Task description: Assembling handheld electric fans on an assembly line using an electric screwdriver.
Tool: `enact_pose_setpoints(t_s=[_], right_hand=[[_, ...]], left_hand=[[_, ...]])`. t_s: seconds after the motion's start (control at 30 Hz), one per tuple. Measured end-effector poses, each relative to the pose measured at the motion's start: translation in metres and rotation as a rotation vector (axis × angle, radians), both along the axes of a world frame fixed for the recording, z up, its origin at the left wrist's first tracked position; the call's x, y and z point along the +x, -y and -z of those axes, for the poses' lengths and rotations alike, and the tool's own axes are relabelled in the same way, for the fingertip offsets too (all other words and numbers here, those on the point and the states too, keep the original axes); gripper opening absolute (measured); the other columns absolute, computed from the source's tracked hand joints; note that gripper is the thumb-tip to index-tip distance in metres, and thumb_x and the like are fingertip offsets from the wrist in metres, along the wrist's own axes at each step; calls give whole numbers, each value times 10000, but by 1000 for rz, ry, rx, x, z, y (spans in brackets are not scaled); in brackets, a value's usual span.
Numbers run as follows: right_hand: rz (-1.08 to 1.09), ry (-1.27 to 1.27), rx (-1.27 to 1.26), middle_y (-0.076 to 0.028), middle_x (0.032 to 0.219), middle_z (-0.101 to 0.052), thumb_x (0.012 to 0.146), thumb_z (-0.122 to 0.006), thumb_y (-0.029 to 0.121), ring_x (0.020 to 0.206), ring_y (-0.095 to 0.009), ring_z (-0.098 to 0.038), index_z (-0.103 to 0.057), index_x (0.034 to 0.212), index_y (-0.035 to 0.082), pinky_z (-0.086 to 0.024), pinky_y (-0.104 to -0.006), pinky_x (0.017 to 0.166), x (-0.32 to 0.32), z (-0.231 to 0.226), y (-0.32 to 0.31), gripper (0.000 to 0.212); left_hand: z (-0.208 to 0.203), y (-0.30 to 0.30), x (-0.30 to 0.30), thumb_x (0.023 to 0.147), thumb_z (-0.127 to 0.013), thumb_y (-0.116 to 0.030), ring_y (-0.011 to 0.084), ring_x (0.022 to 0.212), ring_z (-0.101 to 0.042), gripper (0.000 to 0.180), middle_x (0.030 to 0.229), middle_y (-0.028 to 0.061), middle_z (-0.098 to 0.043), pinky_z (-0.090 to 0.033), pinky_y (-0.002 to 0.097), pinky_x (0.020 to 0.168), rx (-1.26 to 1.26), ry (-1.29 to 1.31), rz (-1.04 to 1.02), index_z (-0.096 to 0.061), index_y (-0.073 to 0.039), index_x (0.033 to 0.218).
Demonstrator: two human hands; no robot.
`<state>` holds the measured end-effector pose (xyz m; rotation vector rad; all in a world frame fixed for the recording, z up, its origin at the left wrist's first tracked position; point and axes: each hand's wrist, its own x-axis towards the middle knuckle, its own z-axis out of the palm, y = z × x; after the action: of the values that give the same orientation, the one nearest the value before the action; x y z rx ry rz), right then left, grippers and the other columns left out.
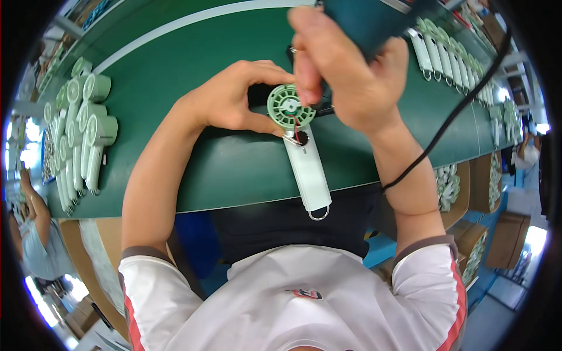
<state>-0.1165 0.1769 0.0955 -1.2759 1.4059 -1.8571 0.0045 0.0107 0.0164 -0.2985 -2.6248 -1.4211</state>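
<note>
A handheld fan (308, 169) with a white handle and a round pale-green slotted head lies over the table's near edge. Its handle points toward me, with a metal loop at the end. Red wire shows beside a dark round opening just below the head. My left hand (237, 96) is closed round the head, thumb on the near side and fingers on the far side. Above and to the right, my right hand (357, 82) grips a dark teal power tool (366, 23), partly blurred and cut off by the upper edge. Its fingertips overlap the head; the tool's tip is hidden.
Several green-headed fans (88, 128) stand grouped at the left of the green table (193, 52). More white-handled fans (436, 52) line the right. A black cord (451, 120) passes my right forearm. Cardboard boxes (468, 181) with parts stand below the right edge.
</note>
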Motion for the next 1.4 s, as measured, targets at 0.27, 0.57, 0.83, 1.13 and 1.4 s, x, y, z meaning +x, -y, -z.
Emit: enact_pose_setpoints(t_s=[0.27, 0.57, 0.83, 1.13, 1.4], right_hand=[[15, -228, -111, -17, 692, -674, 913, -759, 205, 565, -114, -610, -697, 940, 23, -488, -284, 525, -17, 19, 9, 195], [-70, -90, -91, -13, 735, -678, 933, -757, 150, 590, -57, -613, -680, 1039, -2, -491, -251, 533, -13, 12, -1, 200], [20, -74, -379, -90, 714, -684, 967, -596, 63, 584, -149, -679, -671, 1016, -73, -614, -328, 597, -34, -36, -49, 163], [461, -1440, -26, -118, 880, -706, 820, -857, 261, 687, -283, -705, -684, 1077, 16, -585, -364, 603, -116, 19, -133, 395], [269, -1507, 449, -134, 1382, -586, 757, -727, 39, 1128, -345, -615, -618, 1219, 22, -539, -402, 979, -152, 81, -129, 474]], left_hand=[[-6, -2, -3, 625, -942, -108, 271, 1138, -643, 612, 1155, 119, -721, -455, 395, 1046, 4, 39, -82, -711, -24, 1185], [-4, -1, -1, 629, -951, -132, 199, 1054, -626, 502, 1073, 61, -704, -463, 369, 997, 25, 173, -58, -665, -39, 1031], [-8, -7, -6, 626, -915, -174, 257, 1108, -640, 708, 1162, 100, -704, -452, 383, 1048, -75, 61, -45, -691, -42, 1284], [-3, -6, -9, 684, -913, -189, 269, 1160, -674, 711, 1236, 144, -714, -494, 395, 1042, -75, -30, 14, -654, -26, 1327], [4, -2, -6, 669, -913, -134, 214, 1183, -647, 736, 1264, 111, -702, -460, 366, 1093, 98, 4, -2, -644, 6, 1340]])
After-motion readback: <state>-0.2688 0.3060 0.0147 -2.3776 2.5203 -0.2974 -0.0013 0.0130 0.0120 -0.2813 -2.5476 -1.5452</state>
